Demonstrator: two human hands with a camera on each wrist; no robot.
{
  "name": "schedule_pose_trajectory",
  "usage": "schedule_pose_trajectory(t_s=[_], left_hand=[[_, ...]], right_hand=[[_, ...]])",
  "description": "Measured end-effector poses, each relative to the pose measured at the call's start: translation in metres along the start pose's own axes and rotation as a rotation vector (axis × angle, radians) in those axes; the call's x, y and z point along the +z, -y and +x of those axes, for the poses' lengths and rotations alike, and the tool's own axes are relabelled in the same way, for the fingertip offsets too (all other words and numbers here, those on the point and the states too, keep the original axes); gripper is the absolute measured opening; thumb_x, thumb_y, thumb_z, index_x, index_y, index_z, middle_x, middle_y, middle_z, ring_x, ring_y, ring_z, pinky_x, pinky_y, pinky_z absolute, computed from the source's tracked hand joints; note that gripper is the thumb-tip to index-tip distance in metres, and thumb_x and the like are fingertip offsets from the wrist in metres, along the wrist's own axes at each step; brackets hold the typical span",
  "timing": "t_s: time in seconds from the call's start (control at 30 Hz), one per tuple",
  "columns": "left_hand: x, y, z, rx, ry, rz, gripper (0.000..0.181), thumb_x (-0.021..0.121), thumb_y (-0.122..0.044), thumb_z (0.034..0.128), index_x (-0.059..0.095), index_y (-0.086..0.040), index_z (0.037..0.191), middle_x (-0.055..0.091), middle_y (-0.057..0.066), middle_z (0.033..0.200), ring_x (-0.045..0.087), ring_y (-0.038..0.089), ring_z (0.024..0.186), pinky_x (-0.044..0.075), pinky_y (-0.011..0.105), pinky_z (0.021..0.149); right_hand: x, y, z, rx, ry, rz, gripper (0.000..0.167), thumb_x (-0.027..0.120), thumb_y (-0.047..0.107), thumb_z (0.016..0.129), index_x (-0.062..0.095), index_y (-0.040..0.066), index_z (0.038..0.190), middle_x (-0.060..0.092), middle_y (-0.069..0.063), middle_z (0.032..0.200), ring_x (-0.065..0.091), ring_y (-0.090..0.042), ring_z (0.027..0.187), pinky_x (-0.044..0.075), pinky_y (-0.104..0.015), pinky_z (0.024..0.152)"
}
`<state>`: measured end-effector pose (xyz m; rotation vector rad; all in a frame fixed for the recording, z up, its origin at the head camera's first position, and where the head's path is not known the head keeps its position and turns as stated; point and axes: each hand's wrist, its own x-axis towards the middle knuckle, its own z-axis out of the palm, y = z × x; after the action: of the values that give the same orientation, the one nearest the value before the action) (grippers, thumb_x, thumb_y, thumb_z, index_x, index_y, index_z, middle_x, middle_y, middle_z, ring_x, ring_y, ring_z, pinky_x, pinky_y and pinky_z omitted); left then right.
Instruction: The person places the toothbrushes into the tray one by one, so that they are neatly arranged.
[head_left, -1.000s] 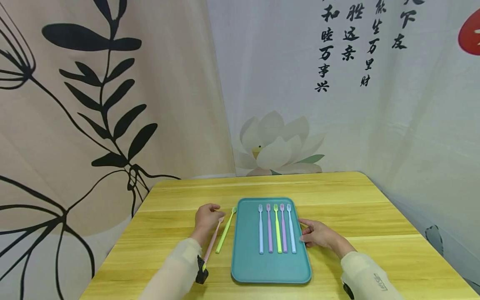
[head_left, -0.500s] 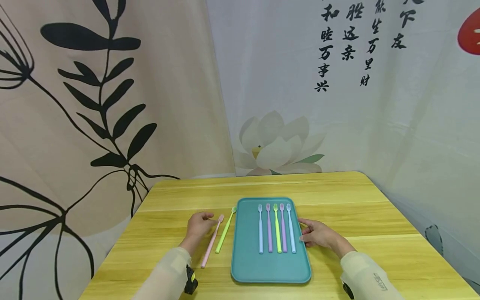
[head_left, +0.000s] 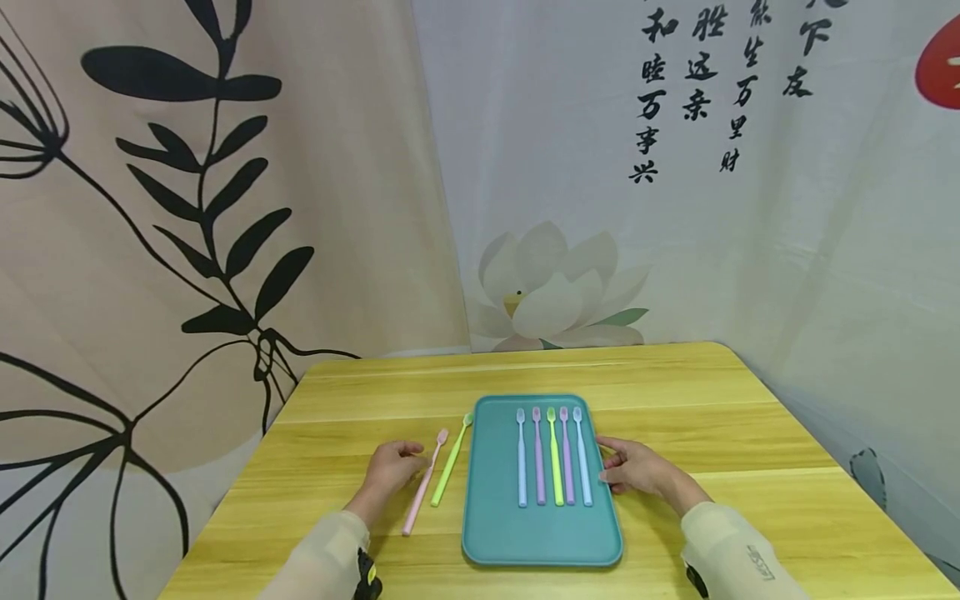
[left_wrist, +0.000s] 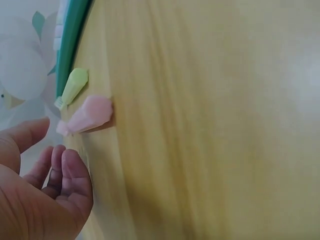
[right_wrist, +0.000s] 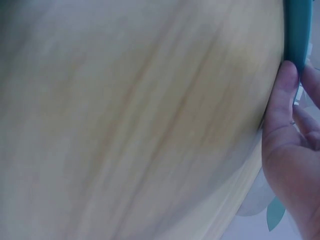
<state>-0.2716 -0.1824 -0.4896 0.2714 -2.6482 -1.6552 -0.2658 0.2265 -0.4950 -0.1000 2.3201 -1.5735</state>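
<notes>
My left hand (head_left: 392, 468) hovers at the left of a pink toothbrush (head_left: 422, 492) on the table, fingers loosely bent, thumb apart from them, holding nothing. Next to it a yellow-green toothbrush (head_left: 450, 467) lies slanted, its head close to the tray's left edge. With my right hand (head_left: 639, 468) I pinch the right rim of a teal tray (head_left: 540, 537); the right wrist view shows a finger and thumb on either side of the rim (right_wrist: 297, 35). Several toothbrushes lie side by side in the tray, heads away from me: blue, purple, a yellow-green one (head_left: 556, 467), purple, blue.
The wooden table (head_left: 352, 400) extends on both sides of the tray and behind it. A printed curtain (head_left: 360, 208) with plants and writing hangs behind the table. Dark straps sit at both sleeve cuffs.
My left hand has drawn back left and toward me, away from the pink toothbrush, which now shows in full. The right hand and tray have stayed put.
</notes>
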Motion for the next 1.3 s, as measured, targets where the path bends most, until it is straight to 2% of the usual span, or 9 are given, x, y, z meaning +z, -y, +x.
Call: schedule_pose_trajectory(t_s=[0.17, 0.47, 0.9, 1.3], left_hand=[[-0.001, 0.002, -0.007, -0.009, 0.025, -0.020, 0.030, 0.075, -0.007, 0.0852, 0.068, 0.006, 0.111, 0.065, 0.010, 0.094, 0.058, 0.020, 0.075, 0.052, 0.032, 0.063], [-0.004, 0.005, -0.013, -0.015, 0.037, -0.043, 0.031, 0.075, -0.003, 0.0839, 0.067, 0.009, 0.111, 0.065, 0.011, 0.091, 0.059, 0.019, 0.070, 0.054, 0.031, 0.063], [-0.002, 0.017, -0.013, 0.031, 0.057, -0.050, 0.030, 0.076, 0.002, 0.0815, 0.067, 0.012, 0.109, 0.066, 0.014, 0.091, 0.063, 0.019, 0.072, 0.056, 0.033, 0.063], [-0.002, 0.013, -0.017, 0.071, 0.071, -0.031, 0.028, 0.076, 0.003, 0.0789, 0.068, 0.013, 0.103, 0.069, 0.014, 0.089, 0.064, 0.019, 0.071, 0.056, 0.030, 0.061]], right_hand=[[0.001, 0.000, 0.000, 0.000, 0.000, 0.004, 0.070, 0.066, -0.007, 0.089, 0.032, -0.005, 0.151, 0.053, -0.015, 0.095, 0.056, -0.023, 0.080, 0.056, -0.036, 0.070], [0.000, -0.001, 0.000, 0.002, 0.004, 0.010, 0.071, 0.066, -0.007, 0.089, 0.032, -0.005, 0.151, 0.052, -0.014, 0.094, 0.055, -0.023, 0.080, 0.056, -0.036, 0.070], [-0.001, 0.000, -0.001, -0.019, 0.023, -0.002, 0.072, 0.066, -0.006, 0.089, 0.029, -0.007, 0.151, 0.051, -0.014, 0.094, 0.054, -0.022, 0.080, 0.056, -0.037, 0.070], [-0.002, -0.001, 0.000, -0.013, 0.012, 0.009, 0.072, 0.067, -0.007, 0.089, 0.031, -0.006, 0.151, 0.051, -0.013, 0.093, 0.053, -0.022, 0.080, 0.055, -0.036, 0.069]])
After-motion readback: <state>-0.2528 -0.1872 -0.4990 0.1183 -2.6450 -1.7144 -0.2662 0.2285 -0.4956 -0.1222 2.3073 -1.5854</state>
